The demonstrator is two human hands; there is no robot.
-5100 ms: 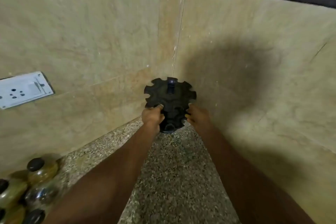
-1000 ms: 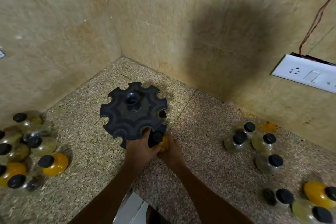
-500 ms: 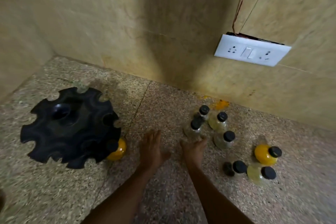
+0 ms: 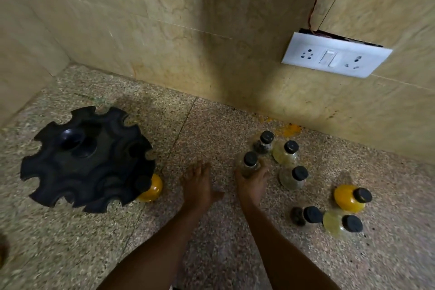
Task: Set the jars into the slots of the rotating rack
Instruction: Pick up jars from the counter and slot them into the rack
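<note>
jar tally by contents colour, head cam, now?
Bright yellow-orange: 2, one in the rack slot, one loose
Pale yellow: 2
Clear or dark contents: 4, including the one the right hand grips
Total: 8 jars

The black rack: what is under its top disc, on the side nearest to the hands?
A jar with yellow contents sits in an edge slot of the black rack, its black cap level with the disc. The disc hides everything else beneath it.
</note>
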